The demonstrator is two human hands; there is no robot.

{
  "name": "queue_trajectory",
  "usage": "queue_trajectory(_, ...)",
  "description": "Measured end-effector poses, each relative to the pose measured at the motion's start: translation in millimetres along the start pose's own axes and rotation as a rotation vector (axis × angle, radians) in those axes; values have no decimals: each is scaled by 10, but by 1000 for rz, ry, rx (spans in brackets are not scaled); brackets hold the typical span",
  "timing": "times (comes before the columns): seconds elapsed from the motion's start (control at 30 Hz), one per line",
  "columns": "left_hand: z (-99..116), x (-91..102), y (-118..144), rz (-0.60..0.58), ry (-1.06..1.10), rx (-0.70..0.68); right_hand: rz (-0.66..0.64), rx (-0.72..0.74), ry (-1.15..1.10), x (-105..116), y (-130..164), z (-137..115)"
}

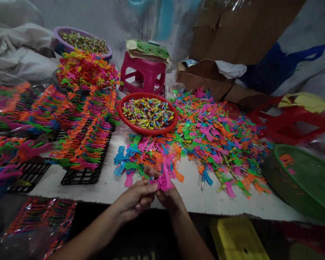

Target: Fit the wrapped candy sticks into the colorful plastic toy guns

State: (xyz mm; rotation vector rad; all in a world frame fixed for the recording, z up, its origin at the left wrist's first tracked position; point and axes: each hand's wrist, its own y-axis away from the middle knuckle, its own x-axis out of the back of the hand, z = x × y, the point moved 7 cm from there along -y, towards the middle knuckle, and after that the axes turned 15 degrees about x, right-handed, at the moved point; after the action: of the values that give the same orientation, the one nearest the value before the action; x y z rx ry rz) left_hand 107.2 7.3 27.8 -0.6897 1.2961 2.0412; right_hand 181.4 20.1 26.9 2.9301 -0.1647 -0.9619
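Both forearms reached in from below, meeting at centre; the left hand (135, 200) curled its fingers in a grip against the right hand (169, 196), fingertips touching.

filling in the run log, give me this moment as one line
left hand: on pink plastic toy | right hand: holds it | behind: loose toy pile, red bowl of small rolls | table

We see a smooth pink moulded-plastic toy piece (164, 180), a glossy round red plastic bowl (124, 117), a matt white tabletop (111, 186), black plastic grid trays (83, 177) and rough brown cardboard boxes (206, 74).
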Motion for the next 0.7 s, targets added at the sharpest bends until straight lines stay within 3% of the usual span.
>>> queue_trajectory(0.1,-14,-17,4,10,-35,-29,-83,99,19,-53,-26,-72)
queue_trajectory(0.2,65,30,35,123,-145,-149,125,256,98,107,-72,-260)
queue_trajectory(0.27,122,83,50,206,-223,-229,224,335,285,190,-64,-386)
queue_trajectory(0.4,170,130,46,255,-310,-330,103,344,639,101,-17,-392)
queue_trajectory(0.7,152,46,97,154,-334,-310,57,377,732,39,39,-285)
